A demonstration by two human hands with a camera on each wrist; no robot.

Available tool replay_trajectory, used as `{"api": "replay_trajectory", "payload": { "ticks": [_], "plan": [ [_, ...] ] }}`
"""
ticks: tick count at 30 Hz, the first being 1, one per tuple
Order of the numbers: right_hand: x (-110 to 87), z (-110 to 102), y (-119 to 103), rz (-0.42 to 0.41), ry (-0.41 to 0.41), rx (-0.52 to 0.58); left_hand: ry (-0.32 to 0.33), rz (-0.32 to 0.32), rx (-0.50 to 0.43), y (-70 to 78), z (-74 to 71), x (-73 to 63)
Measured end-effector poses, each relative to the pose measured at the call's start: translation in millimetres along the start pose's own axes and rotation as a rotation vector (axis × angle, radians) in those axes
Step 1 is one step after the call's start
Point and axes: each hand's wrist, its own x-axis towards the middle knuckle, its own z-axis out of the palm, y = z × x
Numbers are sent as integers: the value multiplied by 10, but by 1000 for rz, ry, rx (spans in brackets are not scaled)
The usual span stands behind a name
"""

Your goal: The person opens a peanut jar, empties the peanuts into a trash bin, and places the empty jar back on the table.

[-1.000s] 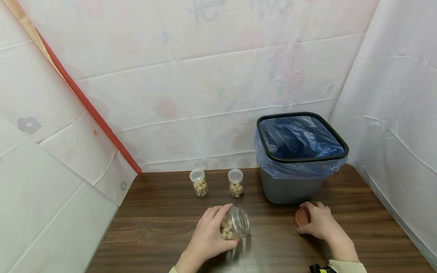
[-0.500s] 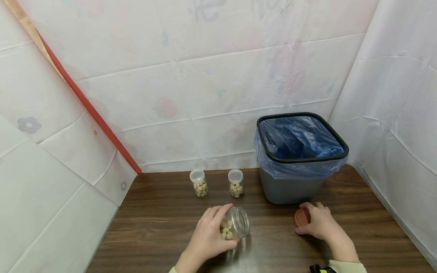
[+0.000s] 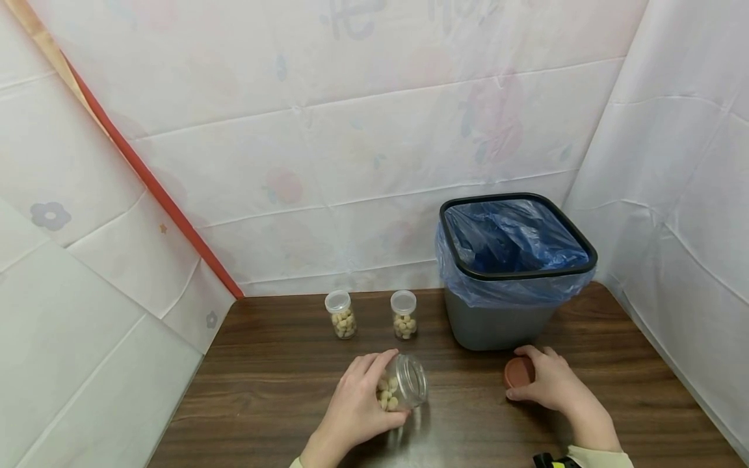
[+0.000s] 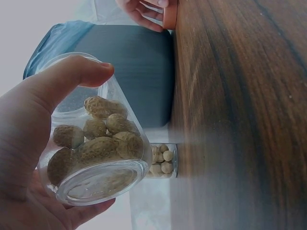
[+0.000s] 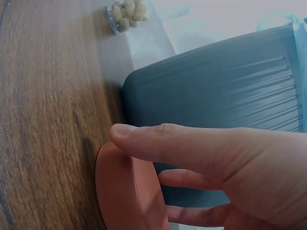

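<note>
Toward the front middle of the table my left hand (image 3: pixel 358 404) grips a clear jar (image 3: pixel 414 380), tilted with its uncovered mouth facing right. Unshelled peanuts (image 4: pixel 98 148) lie inside it; the left wrist view shows the jar's round base and my thumb over its side. To the right, my right hand (image 3: pixel 552 385) holds a round reddish-brown lid (image 3: pixel 519 374) between thumb and fingers. In the right wrist view the thumb presses on the edge of that lid (image 5: pixel 120 187), which is at the tabletop. Part of the jar's body is hidden behind my left hand.
Two small lidded jars (image 3: pixel 341 314) (image 3: pixel 404 314) with similar pale pieces stand near the back edge. A grey bin (image 3: pixel 497 325) with a blue bag liner (image 3: pixel 521 286) stands at back right, just behind my right hand. White sheeting (image 3: pixel 363 162) hangs behind the wooden table (image 3: pixel 251 383).
Almost nothing differs. My right wrist and forearm have shifted very slightly to the right; the left hand and its jar stay in place.
</note>
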Motion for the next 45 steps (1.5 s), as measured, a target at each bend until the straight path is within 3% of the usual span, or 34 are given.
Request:
{"api": "replay_trajectory", "payload": {
  "ticks": [19,27,35,45],
  "plan": [
    [-34,-64,42,6,27,14,-2,-13,-14,-8,-10,3],
    [-125,-229,138,2,65,48,7,-7,-19,-24,-24,18],
    [-245,-477,185,10,175,131,12,-30,-34,-30,-145,100],
    [-181,-896,205,-121,367,255,49,6,3,-96,-420,298]
  ]
}}
